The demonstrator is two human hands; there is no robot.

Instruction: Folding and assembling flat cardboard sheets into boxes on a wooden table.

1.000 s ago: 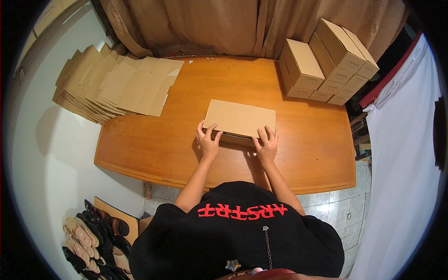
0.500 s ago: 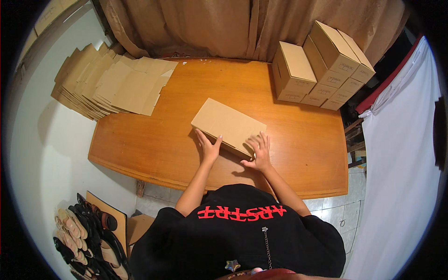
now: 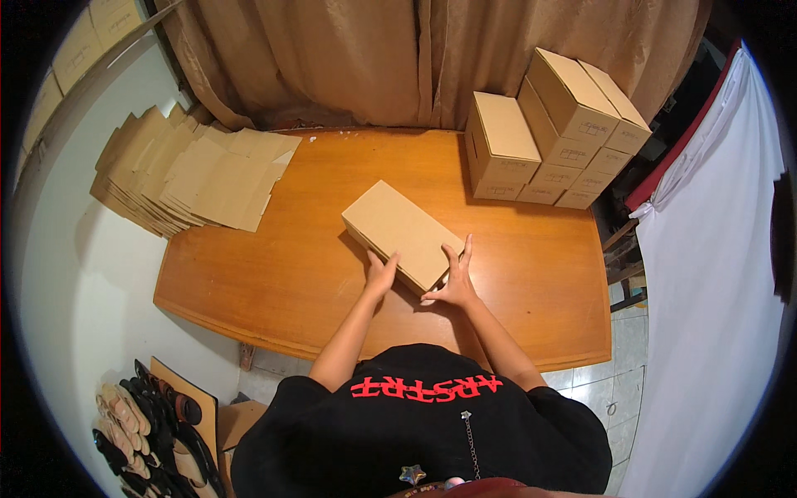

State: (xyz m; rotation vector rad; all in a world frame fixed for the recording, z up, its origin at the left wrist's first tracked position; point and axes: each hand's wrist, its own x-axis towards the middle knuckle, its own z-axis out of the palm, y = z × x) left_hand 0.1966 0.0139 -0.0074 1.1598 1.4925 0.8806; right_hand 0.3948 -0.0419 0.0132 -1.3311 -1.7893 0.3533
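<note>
A closed brown cardboard box [image 3: 402, 227] lies at a slant near the middle of the wooden table, its lid facing up. Against its long near side, my left hand [image 3: 381, 275] grips the box with the thumb up at the lid's edge; its fingertips are hidden beside or under the box. My right hand [image 3: 455, 282] grasps the right end, with the thumb at the near corner and the fingers bent over the end's upper edge. Whether the box is slightly raised from the table, I cannot tell.
Flat, unfolded cardboard sheets [image 3: 207, 174] are piled at the table's left. Several closed boxes [image 3: 573, 149] stand stacked at the back right. Brown curtains [image 3: 332, 62] hang behind the wooden table [image 3: 299, 274]. Sandals [image 3: 133, 423] sit at the lower left, a white cloth [image 3: 706, 290] hangs right.
My right hand has moved from lying spread over the box's right end to gripping it. My left hand has slid right along the near side. The view has tilted a little.
</note>
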